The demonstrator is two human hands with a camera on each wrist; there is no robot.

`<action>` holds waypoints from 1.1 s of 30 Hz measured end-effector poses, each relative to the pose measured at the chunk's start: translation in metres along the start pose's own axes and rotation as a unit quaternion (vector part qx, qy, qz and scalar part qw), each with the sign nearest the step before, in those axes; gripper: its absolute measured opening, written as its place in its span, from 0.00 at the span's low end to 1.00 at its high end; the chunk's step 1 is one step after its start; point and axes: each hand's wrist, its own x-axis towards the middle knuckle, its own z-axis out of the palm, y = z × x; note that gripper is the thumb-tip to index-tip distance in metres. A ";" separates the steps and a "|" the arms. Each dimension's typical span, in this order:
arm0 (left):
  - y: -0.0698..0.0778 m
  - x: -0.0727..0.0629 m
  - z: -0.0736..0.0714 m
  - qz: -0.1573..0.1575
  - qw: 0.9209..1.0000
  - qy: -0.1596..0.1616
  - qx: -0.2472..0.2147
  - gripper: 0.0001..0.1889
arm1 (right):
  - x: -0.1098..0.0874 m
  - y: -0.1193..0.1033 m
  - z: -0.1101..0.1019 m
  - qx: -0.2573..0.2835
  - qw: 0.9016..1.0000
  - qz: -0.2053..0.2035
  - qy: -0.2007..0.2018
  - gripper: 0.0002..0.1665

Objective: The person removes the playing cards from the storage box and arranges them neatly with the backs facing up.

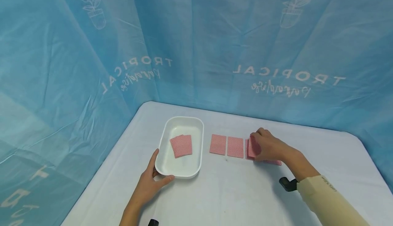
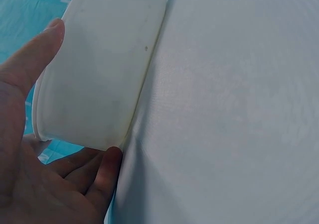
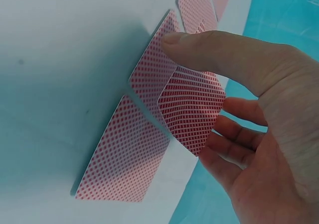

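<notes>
At the near left corner of a white plastic tray (image 1: 181, 166), my left hand (image 1: 147, 183) grips the wall, thumb on the near side and fingers round the left side. Inside the tray, overlapping playing cards (image 1: 183, 146) lie with red patterned backs up. My right hand (image 1: 270, 145) pinches a playing card (image 3: 192, 109) between thumb and fingertips, and the card is slightly bowed. Below it lies another card (image 3: 152, 64) of a row. To its right, a card (image 3: 122, 157) is partly hidden by my hand in the head view.
Left of my right hand, two more face-down cards, one (image 1: 217, 144) nearer the tray and one (image 1: 235, 147) beside it, continue the row. A white cloth covers the table (image 1: 227, 192). Blue printed curtains (image 1: 215, 48) rise behind and at the left.
</notes>
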 end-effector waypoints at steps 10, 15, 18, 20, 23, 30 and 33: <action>-0.001 -0.001 -0.006 0.001 1.000 0.004 -0.003 0.58 | -0.005 0.012 0.002 0.028 1.000 0.004 -0.002 0.52; -0.001 0.000 -0.004 0.010 1.000 0.007 -0.001 0.58 | -0.011 0.019 0.001 0.043 0.999 0.011 0.001 0.51; -0.002 0.000 -0.003 0.010 1.000 0.002 -0.002 0.58 | -0.014 0.024 -0.002 0.044 0.999 0.016 0.003 0.51; -0.001 -0.001 -0.001 0.007 1.000 0.003 -0.008 0.58 | -0.016 0.029 -0.003 0.044 0.999 0.016 0.004 0.52; -0.002 -0.001 -0.001 0.008 1.000 0.013 -0.010 0.58 | -0.018 0.033 -0.003 0.045 0.999 0.015 0.005 0.52; -0.002 -0.002 -0.001 0.006 1.000 0.005 -0.012 0.58 | -0.026 0.043 0.002 0.034 0.999 0.029 0.005 0.57; 0.000 -0.001 0.000 0.004 1.000 0.002 -0.019 0.58 | -0.031 0.048 0.001 0.034 0.999 0.036 0.011 0.56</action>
